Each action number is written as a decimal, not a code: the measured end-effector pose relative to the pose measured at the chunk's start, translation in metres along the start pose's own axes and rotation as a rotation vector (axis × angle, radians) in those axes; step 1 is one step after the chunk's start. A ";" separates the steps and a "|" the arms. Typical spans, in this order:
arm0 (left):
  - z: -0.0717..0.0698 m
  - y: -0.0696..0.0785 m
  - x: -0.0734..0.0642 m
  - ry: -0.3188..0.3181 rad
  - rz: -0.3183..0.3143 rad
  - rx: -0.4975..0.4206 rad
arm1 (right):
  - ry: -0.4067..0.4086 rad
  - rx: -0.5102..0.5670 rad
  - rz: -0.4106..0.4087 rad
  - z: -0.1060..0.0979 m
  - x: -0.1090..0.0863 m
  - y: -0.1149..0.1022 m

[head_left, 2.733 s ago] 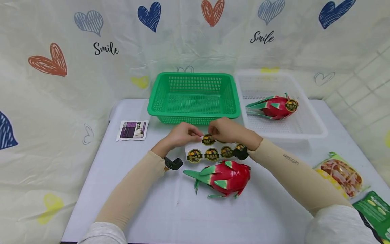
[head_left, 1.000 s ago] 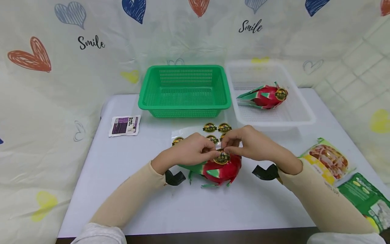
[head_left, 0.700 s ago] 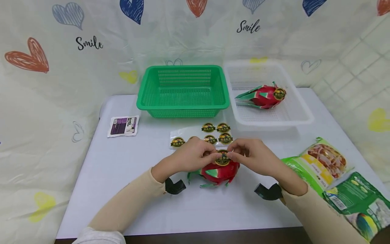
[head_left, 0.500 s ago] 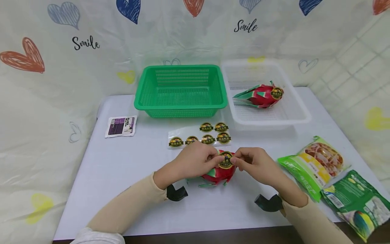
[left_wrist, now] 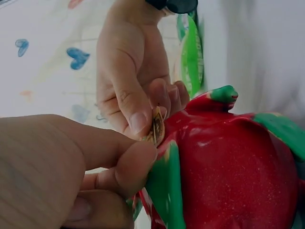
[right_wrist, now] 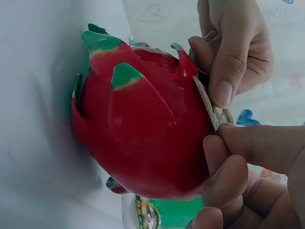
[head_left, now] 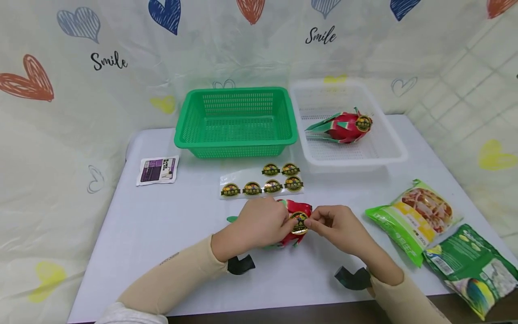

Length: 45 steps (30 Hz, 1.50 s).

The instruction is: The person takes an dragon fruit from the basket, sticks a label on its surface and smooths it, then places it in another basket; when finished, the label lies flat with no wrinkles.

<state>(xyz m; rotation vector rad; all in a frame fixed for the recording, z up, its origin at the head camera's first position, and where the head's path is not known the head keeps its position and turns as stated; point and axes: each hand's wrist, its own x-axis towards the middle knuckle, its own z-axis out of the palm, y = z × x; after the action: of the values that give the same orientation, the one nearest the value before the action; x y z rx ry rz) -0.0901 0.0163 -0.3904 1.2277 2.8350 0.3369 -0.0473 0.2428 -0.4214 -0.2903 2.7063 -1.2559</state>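
A red dragon fruit (right_wrist: 143,119) with green-tipped scales lies on the white table, partly hidden behind the hands in the head view. Between finger and thumb, my left hand (head_left: 261,222) pinches one edge of a round black-and-gold sticker (head_left: 299,223). My right hand (head_left: 341,227) pinches the opposite edge. Seen from the right wrist, the sticker (right_wrist: 206,102) stands close along the fruit's upper side. Its face is slightly bent in the left wrist view. Just beyond the fruit lies a sheet of stickers (head_left: 241,182), several round labels still on it.
A green basket (head_left: 236,150) stands at the back. Beside it, a white basket (head_left: 356,162) holds another dragon fruit (head_left: 344,128) bearing a similar sticker. A purple-and-white packet (head_left: 158,171) lies left; two food bags (head_left: 417,216) lie right.
Earlier both hands were at the sticker sheet; it now lies released on the table. A sticker has come over to the fruit, and both hands have moved nearer the front edge with it.
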 end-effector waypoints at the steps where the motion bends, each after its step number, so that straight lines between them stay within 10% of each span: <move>1: 0.000 -0.001 0.000 -0.008 0.000 -0.010 | 0.001 -0.009 0.000 0.000 0.000 -0.001; 13: 0.002 -0.012 0.003 -0.034 0.027 -0.146 | 0.150 -0.308 -0.038 0.007 0.016 -0.013; 34: 0.014 -0.009 0.002 0.063 -0.006 -0.035 | -0.052 -0.089 -0.005 0.000 0.019 0.005; 45: 0.020 -0.005 0.001 0.126 -0.055 0.046 | -0.075 -0.074 -0.196 -0.003 0.019 0.017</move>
<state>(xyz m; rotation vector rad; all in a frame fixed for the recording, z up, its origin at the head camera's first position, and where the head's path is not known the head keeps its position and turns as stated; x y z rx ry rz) -0.0919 0.0176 -0.4109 1.1745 2.9931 0.3609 -0.0677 0.2508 -0.4334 -0.6119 2.7174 -1.1669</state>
